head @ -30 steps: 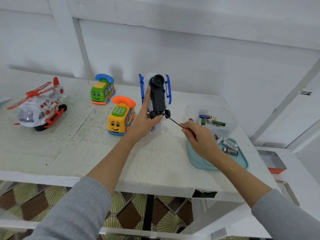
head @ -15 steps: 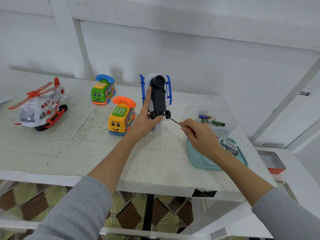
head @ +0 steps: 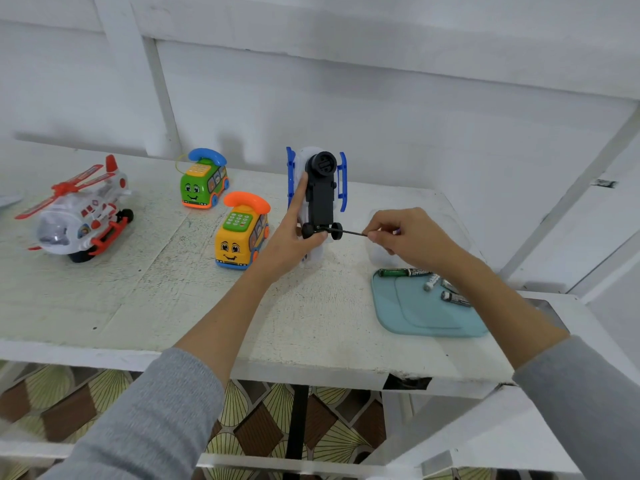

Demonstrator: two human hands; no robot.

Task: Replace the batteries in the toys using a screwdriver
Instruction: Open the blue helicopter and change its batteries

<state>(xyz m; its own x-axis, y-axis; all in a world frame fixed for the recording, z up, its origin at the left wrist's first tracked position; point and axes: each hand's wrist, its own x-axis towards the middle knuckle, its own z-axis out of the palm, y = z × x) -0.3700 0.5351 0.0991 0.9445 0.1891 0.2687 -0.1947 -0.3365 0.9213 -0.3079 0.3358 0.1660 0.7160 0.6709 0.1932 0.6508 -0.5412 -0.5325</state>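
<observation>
Now working at the white worktop (head: 173, 306), toward its back middle, with the teal tray (head: 415, 317) of loose batteries (head: 405, 272) lying off to the right.

Standing the white toy helicopter (head: 320, 188) with blue skids on end there, black underside facing the camera, long axis running straight up and down, pair of small wheels (head: 336, 231) at the lower end.

Bracing that toy from its left side with the left hand (head: 291, 240): forefinger stretching up along the black belly, thumb and the remaining fingers curling round the lower body just beside the wheels. Gripping, not merely touching.

Reaching in from the toy's right with the right hand (head: 408, 237), fingers bunching in a pinch round the handle of the screwdriver (head: 349, 232), a little apart from the toy.

Holding the thin shaft nearly level, so crossing the toy's upright axis at about a right angle, tip passing between the wheels and meeting the belly at its lower end.

Probably seating the tip in the battery-cover screw; too small to tell whether actually engaging. Judging the coming turn as hanging on that crosswise line: pushing leftward along the shaft and into the left palm, which is lying nearer the screw and taking the thrust, lest the toy tip over.
</observation>
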